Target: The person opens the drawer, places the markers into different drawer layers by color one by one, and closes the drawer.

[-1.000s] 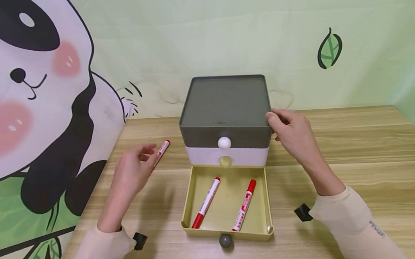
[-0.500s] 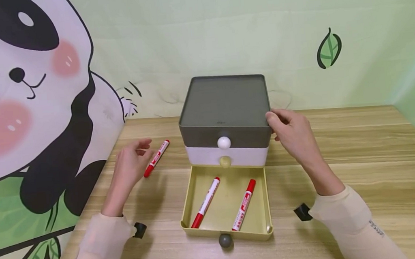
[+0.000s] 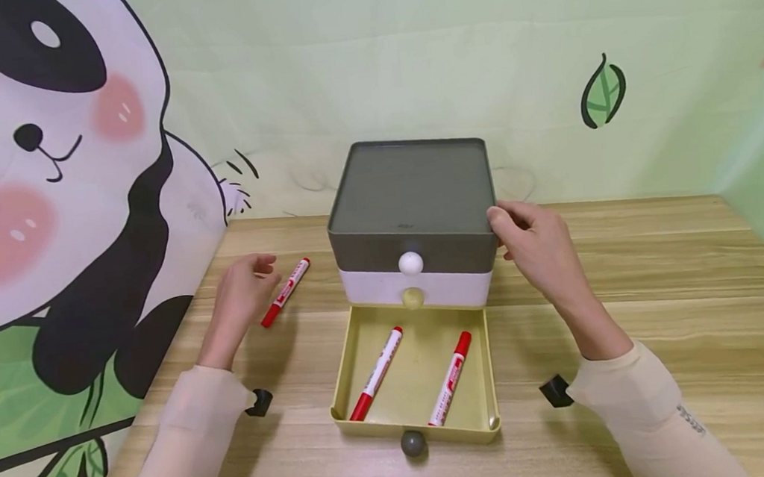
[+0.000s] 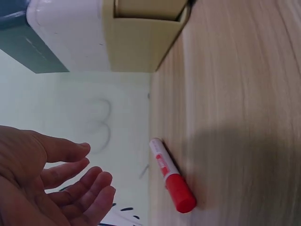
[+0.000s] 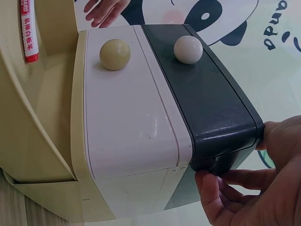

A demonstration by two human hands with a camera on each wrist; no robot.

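Note:
My left hand (image 3: 241,291) is just left of a red-and-white marker (image 3: 286,292) lying on the table. In the left wrist view its fingers (image 4: 96,186) are loosely bent and apart from the marker (image 4: 172,175). My right hand (image 3: 538,249) grips the front right corner of a stacked drawer unit (image 3: 412,191), thumb at the top rim and fingers at the side. The grey top tier and white middle tier are closed. The yellow bottom drawer (image 3: 422,318) is pulled out, with two more markers inside, a left one (image 3: 377,374) and a right one (image 3: 450,379).
A grey knob (image 3: 413,443) juts from the front of the pulled-out drawer. Above it, a white knob (image 3: 411,263) and a yellow knob (image 3: 413,298) stick out. The wooden table (image 3: 662,284) meets a printed green backdrop (image 3: 530,69) behind the unit.
My left hand, which overlapped the table marker a second ago, has drawn back to the left and slightly away, uncovering the marker. My right hand stays at the unit's corner.

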